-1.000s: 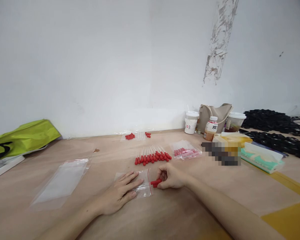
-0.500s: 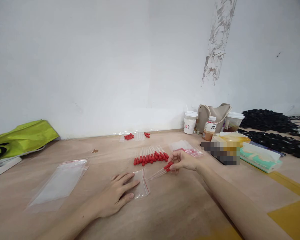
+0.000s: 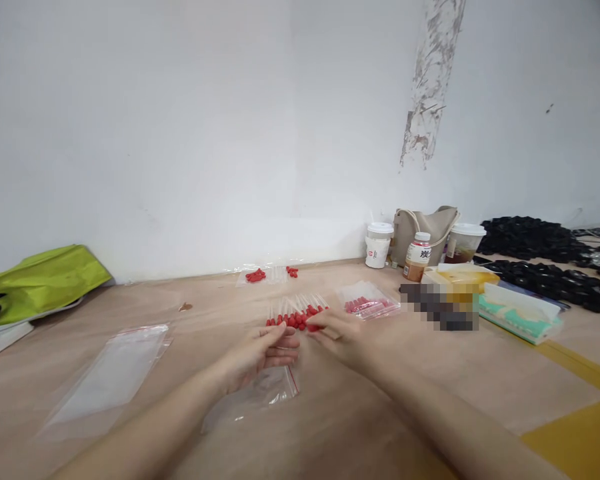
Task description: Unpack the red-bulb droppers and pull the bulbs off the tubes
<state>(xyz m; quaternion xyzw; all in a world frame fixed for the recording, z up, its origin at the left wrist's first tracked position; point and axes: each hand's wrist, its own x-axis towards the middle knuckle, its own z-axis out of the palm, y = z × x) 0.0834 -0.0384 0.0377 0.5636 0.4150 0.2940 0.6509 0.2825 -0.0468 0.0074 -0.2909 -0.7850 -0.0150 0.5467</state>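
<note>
A row of clear droppers with red bulbs [image 3: 293, 321] lies on the brown-paper-covered table, bulbs toward me. My right hand [image 3: 343, 337], slightly blurred, is at the row's right end, with a red bulb between its fingertips; how many droppers it grips is hidden. Just to the left, my left hand [image 3: 267, 353] is raised, palm turned to the right, fingers loosely bent and thumb apart. Nothing shows in it. Under and in front of it lies a clear zip bag [image 3: 280, 387] with a red seal line.
A stack of clear zip bags [image 3: 105, 380] lies left. Bagged red-bulbed droppers [image 3: 367, 303] lie to the right, and more red bulbs [image 3: 255, 275] near the wall. Cups, a bottle [image 3: 417, 257], a handbag [image 3: 403, 233], a tissue pack [image 3: 520, 313] and black coils [image 3: 530, 240] stand at right.
My left hand has lifted off the zip bag and turned palm sideways. My right hand has moved left to the dropper row; the droppers it held in front no longer show there.
</note>
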